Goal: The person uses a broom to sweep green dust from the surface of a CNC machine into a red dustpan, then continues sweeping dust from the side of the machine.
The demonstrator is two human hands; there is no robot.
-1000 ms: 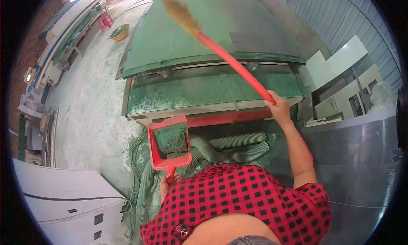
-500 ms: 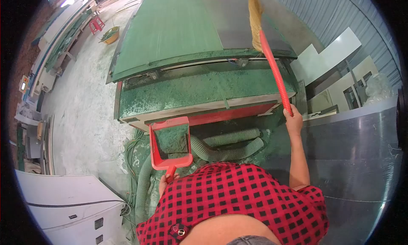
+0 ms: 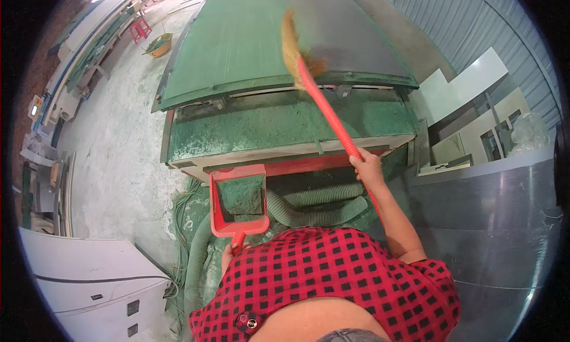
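My right hand [image 3: 369,170] is closed round the red handle of a broom [image 3: 326,106], whose straw bristles are raised over the front part of the machine's green, dust-covered top. A red dustpan [image 3: 240,226] is held by its handle in my left hand [image 3: 228,256], partly hidden by my checked shirt. Green dust [image 3: 240,195] lies in the pan. Just beyond the pan, more green dust covers a lower ledge [image 3: 285,128] at the front of the machine [image 3: 237,57].
Ribbed hoses [image 3: 320,211] and cables [image 3: 181,223] lie on the floor below the ledge. A white cabinet [image 3: 101,282] stands at lower left, a dark metal sheet [image 3: 487,223] at right. Farther left are a yellow basin [image 3: 159,45] and a red stool [image 3: 139,29].
The broom has swung left across the machine top, and my right hand has moved left with it. The dustpan and my left hand stay nearly in place.
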